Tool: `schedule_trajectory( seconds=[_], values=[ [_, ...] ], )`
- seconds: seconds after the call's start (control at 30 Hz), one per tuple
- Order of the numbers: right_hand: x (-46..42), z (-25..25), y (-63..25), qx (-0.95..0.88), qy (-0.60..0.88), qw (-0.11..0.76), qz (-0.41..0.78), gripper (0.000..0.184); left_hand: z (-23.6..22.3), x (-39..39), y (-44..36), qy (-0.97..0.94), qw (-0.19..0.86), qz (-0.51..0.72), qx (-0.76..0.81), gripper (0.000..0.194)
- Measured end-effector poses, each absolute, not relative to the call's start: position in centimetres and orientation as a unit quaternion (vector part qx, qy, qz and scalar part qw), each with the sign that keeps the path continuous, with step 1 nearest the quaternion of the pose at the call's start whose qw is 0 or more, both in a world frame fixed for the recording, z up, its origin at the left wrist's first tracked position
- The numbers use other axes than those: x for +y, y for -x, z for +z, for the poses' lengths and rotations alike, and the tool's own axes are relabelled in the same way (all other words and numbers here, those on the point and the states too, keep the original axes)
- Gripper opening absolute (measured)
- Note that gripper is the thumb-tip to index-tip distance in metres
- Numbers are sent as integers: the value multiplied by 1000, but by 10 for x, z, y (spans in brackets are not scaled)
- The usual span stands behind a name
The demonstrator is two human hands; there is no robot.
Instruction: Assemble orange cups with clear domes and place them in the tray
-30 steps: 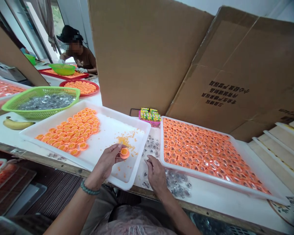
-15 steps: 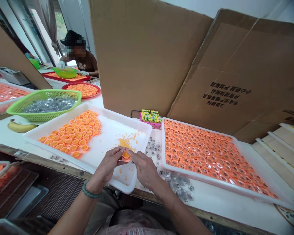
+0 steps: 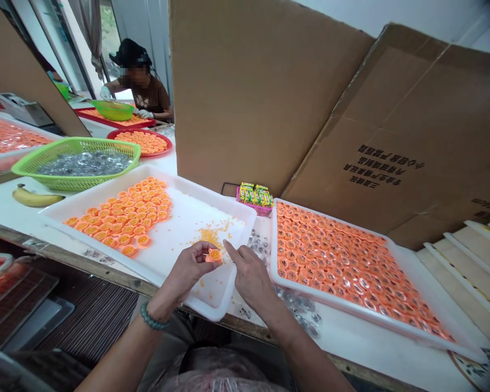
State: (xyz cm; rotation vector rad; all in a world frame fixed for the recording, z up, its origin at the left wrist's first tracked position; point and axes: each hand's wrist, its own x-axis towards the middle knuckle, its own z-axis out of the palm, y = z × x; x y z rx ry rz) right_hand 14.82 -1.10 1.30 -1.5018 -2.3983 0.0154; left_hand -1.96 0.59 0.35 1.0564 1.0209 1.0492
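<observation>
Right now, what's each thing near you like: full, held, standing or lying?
Round orange plastic cup: held by the left hand.
Right hand: index finger stretched out.
Left rectangular white plastic tray: partly filled.
Right rectangular white plastic tray: mostly filled.
Oval green plastic basket: holding clear plastic pieces.
Curved yellow banana: unpeeled, lying down.
Pink plastic basket: filled with yellow-green packets.
Brown cardboard sheets: standing up.

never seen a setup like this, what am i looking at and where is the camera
There is no machine: these are a person's bare hands, seen from a camera worn on the head, looking forward and down. The left hand holds a small orange cup above a white tray with similar cups and scattered yellow bits. The right hand is close beside it; whether it holds anything is unclear. A second tray, on the right, carries many orange pieces.
</observation>
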Motion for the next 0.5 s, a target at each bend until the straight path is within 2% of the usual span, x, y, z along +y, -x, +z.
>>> schedule_trajectory(
  seconds=[0.2,0.33,0.5],
  values=[
    [-13,17,-147,-876,464,134,5,65,-1,7,20,-496,574,467,455,24],
    [-8,12,-152,-849,513,124,-12,58,-2,6,21,-493,585,462,449,27],
    [-11,15,-155,-842,507,177,58,59,-1,6,20,-475,600,460,449,31]
  ],
)
